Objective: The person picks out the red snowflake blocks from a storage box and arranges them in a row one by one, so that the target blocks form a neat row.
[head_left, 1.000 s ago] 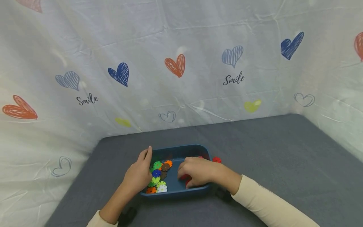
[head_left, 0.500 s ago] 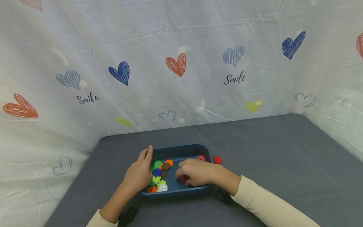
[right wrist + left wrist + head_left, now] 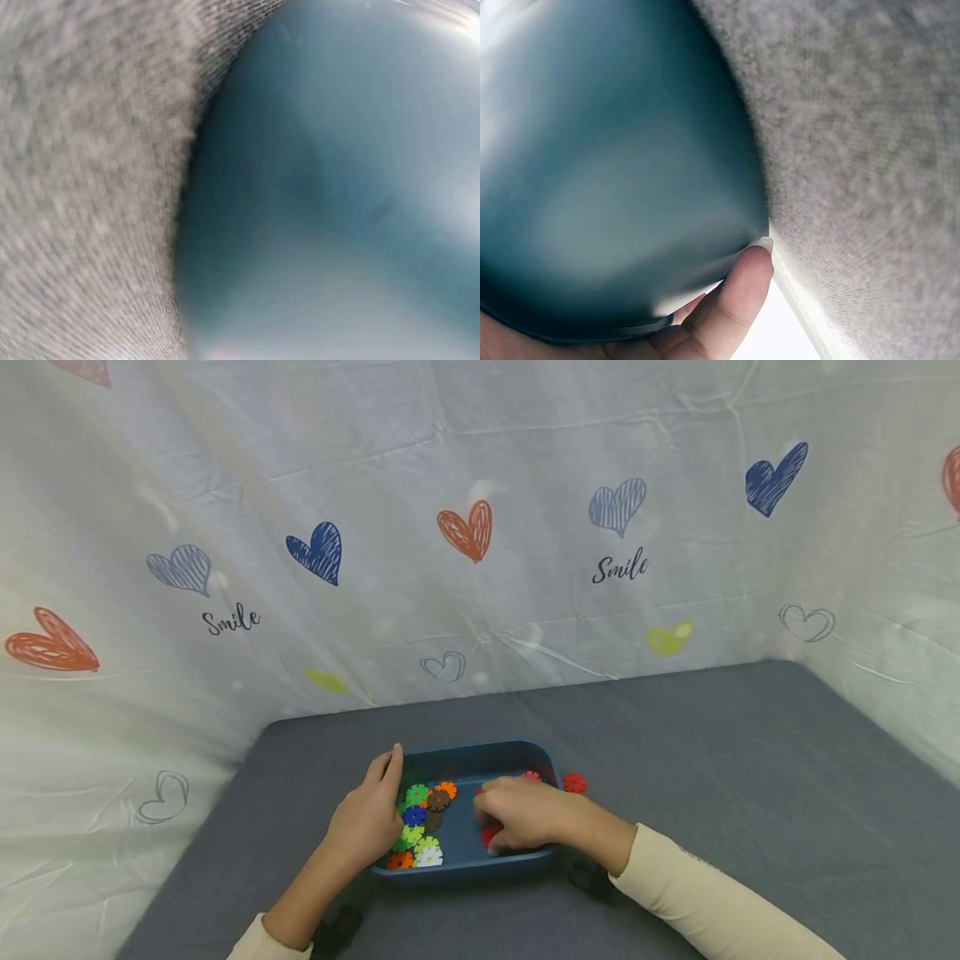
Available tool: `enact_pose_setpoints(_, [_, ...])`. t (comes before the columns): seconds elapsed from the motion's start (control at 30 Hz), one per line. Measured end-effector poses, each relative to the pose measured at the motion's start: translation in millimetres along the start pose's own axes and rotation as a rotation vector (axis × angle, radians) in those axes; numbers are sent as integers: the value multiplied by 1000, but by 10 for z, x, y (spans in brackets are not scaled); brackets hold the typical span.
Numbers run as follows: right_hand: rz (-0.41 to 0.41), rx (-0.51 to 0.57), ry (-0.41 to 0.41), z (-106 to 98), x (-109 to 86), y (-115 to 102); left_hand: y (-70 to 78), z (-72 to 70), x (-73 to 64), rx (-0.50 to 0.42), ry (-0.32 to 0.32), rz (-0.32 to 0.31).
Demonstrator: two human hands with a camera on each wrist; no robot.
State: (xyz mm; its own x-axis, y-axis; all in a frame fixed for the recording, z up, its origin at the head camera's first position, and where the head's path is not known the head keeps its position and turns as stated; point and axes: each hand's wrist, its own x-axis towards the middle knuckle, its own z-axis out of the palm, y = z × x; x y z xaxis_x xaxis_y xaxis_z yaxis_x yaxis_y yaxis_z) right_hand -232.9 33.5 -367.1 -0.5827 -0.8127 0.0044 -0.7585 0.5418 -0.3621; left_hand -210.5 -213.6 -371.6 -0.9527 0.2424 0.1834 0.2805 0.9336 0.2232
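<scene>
My left hand (image 3: 367, 822) grips the left end of a dark blue plastic tray (image 3: 465, 870). In the left wrist view, its fingers (image 3: 739, 296) lie against the tray's outer wall (image 3: 615, 187). Inside the tray my right hand (image 3: 517, 814) reaches down at the right half, fingers bent, thumb pointing at the floor. A red notched disc (image 3: 490, 836) shows between thumb and fingers; whether they pinch it cannot be made out. Another red disc (image 3: 532, 776) lies behind that hand. The right wrist view shows only the tray's outer wall (image 3: 322, 187) and grey cloth.
Several notched discs in green, blue, brown, orange and white (image 3: 427, 857) cluster at the tray's left end. One red disc (image 3: 573, 783) lies outside, beside the right wall. Grey cloth (image 3: 675, 752) covers the table; a white printed curtain (image 3: 525, 610) hangs behind.
My right hand has shifted slightly within the tray, with the red discs under its fingers showing differently. The red disc behind it shows more than at first. My left hand keeps its place.
</scene>
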Motion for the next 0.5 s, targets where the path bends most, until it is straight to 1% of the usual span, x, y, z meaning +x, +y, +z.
enact_pose_setpoints(0.07, [5, 0, 1, 1, 1, 4, -2, -2, -1, 0, 2, 4])
enact_pose_setpoints(0.27, [-14, 9, -4, 6, 11, 10, -4, -6, -5, -7, -7, -2])
enact_pose_setpoints(0.5, [-33, 105, 1, -32, -10, -10, -15, 2, -2, -10, -18, -6])
